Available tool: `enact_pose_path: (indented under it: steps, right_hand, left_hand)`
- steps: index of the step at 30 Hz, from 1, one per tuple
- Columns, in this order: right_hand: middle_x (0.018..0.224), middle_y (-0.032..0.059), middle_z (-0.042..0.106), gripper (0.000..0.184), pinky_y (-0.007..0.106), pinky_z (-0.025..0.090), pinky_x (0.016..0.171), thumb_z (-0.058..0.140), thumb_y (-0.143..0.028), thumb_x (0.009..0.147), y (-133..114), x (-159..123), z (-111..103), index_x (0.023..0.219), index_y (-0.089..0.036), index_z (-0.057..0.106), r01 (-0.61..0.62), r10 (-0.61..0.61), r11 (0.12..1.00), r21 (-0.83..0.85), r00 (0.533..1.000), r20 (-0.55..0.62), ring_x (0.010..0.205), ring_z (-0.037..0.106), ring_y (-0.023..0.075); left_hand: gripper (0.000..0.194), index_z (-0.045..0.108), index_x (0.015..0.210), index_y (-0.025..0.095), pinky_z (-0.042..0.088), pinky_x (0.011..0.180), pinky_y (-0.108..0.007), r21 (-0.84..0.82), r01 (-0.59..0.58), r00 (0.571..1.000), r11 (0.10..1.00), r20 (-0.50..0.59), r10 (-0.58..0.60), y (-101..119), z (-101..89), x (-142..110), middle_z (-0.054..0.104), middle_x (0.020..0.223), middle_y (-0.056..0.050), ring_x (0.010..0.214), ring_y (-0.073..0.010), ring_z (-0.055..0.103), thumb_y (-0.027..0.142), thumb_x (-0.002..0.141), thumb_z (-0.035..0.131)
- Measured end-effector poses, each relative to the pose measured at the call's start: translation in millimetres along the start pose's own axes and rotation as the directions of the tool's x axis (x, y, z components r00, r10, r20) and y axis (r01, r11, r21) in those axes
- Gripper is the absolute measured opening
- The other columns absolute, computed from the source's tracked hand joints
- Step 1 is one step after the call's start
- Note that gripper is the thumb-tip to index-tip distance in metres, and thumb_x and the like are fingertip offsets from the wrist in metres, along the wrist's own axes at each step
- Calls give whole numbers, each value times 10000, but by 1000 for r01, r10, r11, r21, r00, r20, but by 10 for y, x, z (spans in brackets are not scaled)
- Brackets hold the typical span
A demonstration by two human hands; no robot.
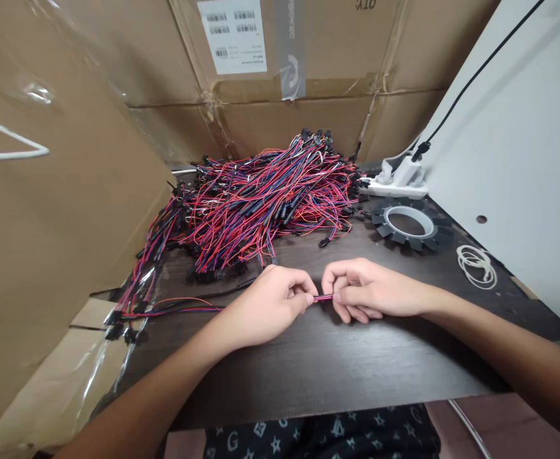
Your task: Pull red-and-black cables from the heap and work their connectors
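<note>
Both hands pinched a short red-and-blue wire (pixel 323 297) above the dark table (pixel 309 363): left hand (pixel 273 303) on one end, right hand (pixel 363 294) on the other. Behind the wire lay a wire-harness pile (pixel 261 204).

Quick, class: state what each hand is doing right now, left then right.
Left hand: closed, pinching one end of the red-and-blue wire.
Right hand: closed, pinching the wire's other end.

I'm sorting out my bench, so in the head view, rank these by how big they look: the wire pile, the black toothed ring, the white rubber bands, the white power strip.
1. wire pile
2. black toothed ring
3. white power strip, looks close to the ring and sits farther back, so unsure
4. white rubber bands
</note>
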State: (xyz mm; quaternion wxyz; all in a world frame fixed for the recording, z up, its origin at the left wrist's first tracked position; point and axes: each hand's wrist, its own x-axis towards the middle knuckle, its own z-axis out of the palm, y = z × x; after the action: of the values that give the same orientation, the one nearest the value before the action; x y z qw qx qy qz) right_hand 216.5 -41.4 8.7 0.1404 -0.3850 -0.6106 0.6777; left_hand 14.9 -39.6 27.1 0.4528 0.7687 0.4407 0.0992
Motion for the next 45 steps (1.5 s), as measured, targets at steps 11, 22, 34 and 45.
enact_pose_path:
  steps: [11, 22, 34, 45]
  right_hand:
    - [595, -10, 587, 91, 121, 290, 318, 500, -177, 741, 4, -6, -2, 819, -156, 459, -2, 2, 999, -36, 1000, -1, 400, 447, 54]
    - [603, -8, 575, 90, 124, 288, 338, 523, -199, 758, -3, -11, -19, 817, -147, 480, 9, -7, 998, -58, 1000, 26, 421, 443, 52]
    - [533, -31, 526, 76, 156, 293, 423, 550, -192, 728, -22, -6, -17, 709, -140, 498, 69, -70, 995, -67, 998, -1, 439, 375, 45]
    - [522, -36, 519, 67, 169, 280, 432, 544, -193, 709, -18, 4, -12, 703, -144, 498, 61, -61, 996, -58, 998, 11, 438, 365, 52]
  left_hand:
    - [152, 659, 726, 134, 333, 561, -212, -2, 11, 1000, 1000, 1, -11, 18, -6, -6, 539, 567, 26, 566, -100, 462, 132, 761, 511]
    - [153, 661, 720, 132, 329, 570, -216, 17, -3, 1000, 1000, 16, 3, 22, -11, -2, 544, 571, 24, 571, -101, 462, 139, 779, 520]
    - [155, 662, 739, 125, 333, 578, -216, 33, -7, 999, 999, 31, 6, 32, 2, -9, 539, 580, 26, 573, -96, 468, 143, 806, 523]
    - [157, 668, 751, 123, 330, 568, -206, 36, -6, 999, 999, 41, 4, 20, 5, -14, 542, 592, 26, 574, -89, 466, 146, 809, 525]
